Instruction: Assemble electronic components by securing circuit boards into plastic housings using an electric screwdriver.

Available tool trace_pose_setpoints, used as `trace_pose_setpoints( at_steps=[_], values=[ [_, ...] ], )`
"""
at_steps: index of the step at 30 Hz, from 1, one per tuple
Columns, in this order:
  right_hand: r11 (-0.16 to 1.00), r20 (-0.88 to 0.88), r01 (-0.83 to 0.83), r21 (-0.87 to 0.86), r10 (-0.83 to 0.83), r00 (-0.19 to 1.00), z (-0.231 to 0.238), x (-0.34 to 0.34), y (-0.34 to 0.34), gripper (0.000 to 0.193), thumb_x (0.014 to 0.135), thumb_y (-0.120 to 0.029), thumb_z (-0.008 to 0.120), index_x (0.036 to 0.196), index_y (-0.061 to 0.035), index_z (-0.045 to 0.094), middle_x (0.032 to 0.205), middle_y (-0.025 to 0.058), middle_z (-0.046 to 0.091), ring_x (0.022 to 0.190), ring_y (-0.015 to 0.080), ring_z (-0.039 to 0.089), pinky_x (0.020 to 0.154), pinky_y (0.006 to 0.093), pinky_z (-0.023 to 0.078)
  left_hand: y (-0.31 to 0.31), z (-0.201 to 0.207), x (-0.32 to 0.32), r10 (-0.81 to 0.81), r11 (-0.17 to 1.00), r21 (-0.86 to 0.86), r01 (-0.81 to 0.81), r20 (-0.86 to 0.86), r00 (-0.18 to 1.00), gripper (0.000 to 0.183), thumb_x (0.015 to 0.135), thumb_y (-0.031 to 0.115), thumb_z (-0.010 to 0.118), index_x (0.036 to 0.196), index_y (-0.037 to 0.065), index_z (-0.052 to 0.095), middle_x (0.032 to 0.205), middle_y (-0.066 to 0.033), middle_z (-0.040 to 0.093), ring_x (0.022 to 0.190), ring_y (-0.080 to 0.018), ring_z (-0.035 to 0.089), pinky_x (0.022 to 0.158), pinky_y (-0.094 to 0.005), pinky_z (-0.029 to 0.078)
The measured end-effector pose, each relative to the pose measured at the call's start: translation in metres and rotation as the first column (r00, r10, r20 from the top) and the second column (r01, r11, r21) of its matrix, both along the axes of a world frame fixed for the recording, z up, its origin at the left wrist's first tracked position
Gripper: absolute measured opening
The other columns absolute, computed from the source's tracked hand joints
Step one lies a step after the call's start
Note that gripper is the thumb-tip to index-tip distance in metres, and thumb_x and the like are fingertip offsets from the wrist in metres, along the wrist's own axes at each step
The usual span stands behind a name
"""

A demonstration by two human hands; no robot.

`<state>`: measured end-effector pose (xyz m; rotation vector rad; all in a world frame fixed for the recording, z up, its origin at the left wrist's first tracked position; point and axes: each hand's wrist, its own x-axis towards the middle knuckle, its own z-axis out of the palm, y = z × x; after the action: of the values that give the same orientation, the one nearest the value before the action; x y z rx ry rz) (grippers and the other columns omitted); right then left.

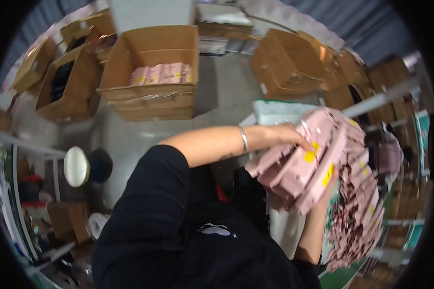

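Several pink molded plastic parts (289,176) with yellow stickers are gathered between my hands, over the right side of the view. My left hand (290,135) reaches across from the left, its fingers closed over the upper edge of the parts near a sticker. From below, my right hand (325,192) grips their lower right side, its fingertips partly hidden behind the pink plastic. Thin red and white wires show on the parts by my left fingers. A long pile of similar pink parts (354,216) lies just right of my right hand.
An open cardboard box (152,103) with pink parts inside stands on the floor ahead. Another open box (287,67) is at the far right. A white-topped stool (76,166) stands left, and a pale plastic-wrapped bundle (279,111) lies beyond the held parts.
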<state>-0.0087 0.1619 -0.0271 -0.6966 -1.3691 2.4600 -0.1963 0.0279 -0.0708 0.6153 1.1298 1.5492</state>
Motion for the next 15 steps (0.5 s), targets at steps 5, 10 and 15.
trace_pose_setpoints(
  at_steps=[5, 10, 15],
  values=[
    [0.976, 0.081, -0.11, 0.19, 0.096, 0.992, 0.015, -0.015, -0.066, 0.086, 0.081, -0.064, 0.056, 0.139, -0.0015, 0.039, 0.133, 0.0155, 0.051, 0.12, 0.0302, 0.052, 0.103, 0.0416, 0.041, -0.109, 0.026, 0.016, 0.289, 0.953, 0.091, -0.29, 0.025, 0.957, 0.116, 0.057, 0.026, 0.09, 0.141, -0.008, 0.016, 0.127, -0.0232, 0.048, 0.118, -0.0276, 0.049, 0.097, -0.0347, 0.043],
    [0.859, 0.144, -0.463, 0.216, 0.442, 0.886, 0.009, -0.103, -0.109, 0.098, 0.073, -0.067, 0.064, 0.141, -0.0034, 0.036, 0.136, 0.015, 0.049, 0.122, 0.0291, 0.051, 0.104, 0.0415, 0.042, -0.203, 0.024, -0.033, 0.456, 0.89, 0.009, -0.456, 0.034, 0.89, 0.118, 0.058, 0.02, 0.089, 0.142, -0.009, 0.012, 0.13, -0.0238, 0.045, 0.124, -0.0289, 0.044, 0.106, -0.0355, 0.034],
    [0.751, 0.19, -0.652, 0.104, 0.628, 0.754, -0.018, -0.227, -0.181, 0.084, 0.078, -0.047, 0.068, 0.14, -0.0014, 0.036, 0.13, 0.014, 0.053, 0.115, 0.0246, 0.056, 0.096, 0.0377, 0.048, -0.289, -0.009, -0.086, 0.719, 0.692, -0.009, -0.722, 0.096, 0.688, 0.115, 0.061, 0.012, 0.086, 0.143, -0.007, 0.008, 0.137, -0.0206, 0.039, 0.127, -0.0259, 0.04, 0.104, -0.0335, 0.036]
  ],
)
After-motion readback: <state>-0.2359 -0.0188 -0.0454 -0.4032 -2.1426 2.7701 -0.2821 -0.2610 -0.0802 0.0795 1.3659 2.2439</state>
